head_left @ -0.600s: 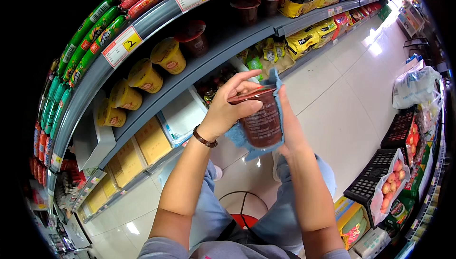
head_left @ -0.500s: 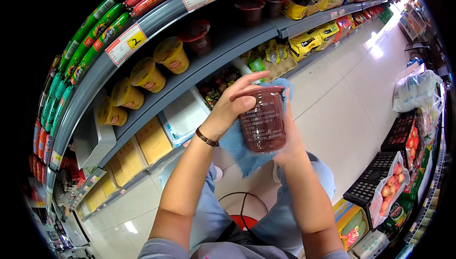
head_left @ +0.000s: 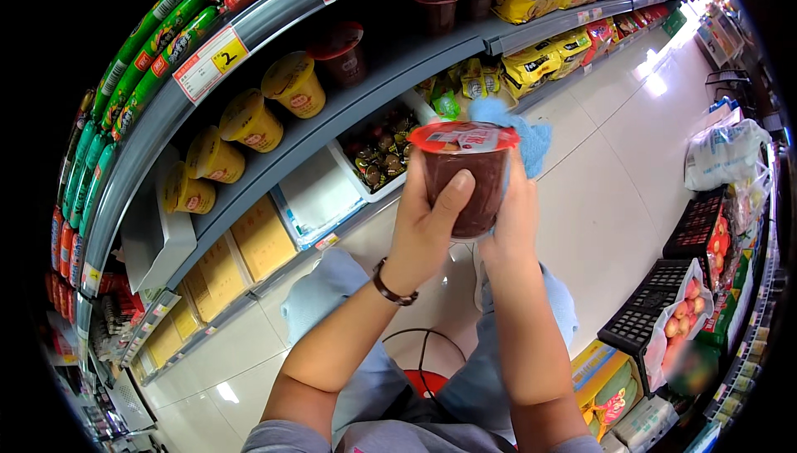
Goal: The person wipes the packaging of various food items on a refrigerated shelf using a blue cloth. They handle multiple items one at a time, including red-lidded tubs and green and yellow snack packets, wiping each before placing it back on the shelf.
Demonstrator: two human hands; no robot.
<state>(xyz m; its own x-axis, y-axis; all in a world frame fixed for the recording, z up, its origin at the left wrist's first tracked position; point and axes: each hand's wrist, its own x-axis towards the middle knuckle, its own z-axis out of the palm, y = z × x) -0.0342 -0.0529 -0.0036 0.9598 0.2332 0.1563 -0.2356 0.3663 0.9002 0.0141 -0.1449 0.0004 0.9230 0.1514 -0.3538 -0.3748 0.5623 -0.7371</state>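
A dark reddish-brown plastic cup (head_left: pixel 491 177) with a red printed lid (head_left: pixel 465 137) stands upright in front of me, between my two hands. My left hand (head_left: pixel 425 225) grips it from the left side, thumb across its front. Against the cup's right side is my right hand (head_left: pixel 513 225), closed around a light-blue cloth (head_left: pixel 534 142) that shows beyond the lid's far right edge. The right fingers are mostly hidden behind the cup. On the shelf to the left stand several yellow cups (head_left: pixel 295 86) and a similar dark cup (head_left: pixel 340 53).
A grey shelf edge (head_left: pixel 390 92) curves across the left and far side. Under it sit a white bin (head_left: pixel 390 158) of wrapped small items and yellow boxes (head_left: pixel 259 239). Black crates (head_left: pixel 638 308) with bagged fruit line the right. A red stool (head_left: pixel 426 381) is beneath me.
The cup has turned from tilted, its printed side facing me, to upright with the lid visible. My left hand has shifted from the rim to its side; the cloth has moved up and right.
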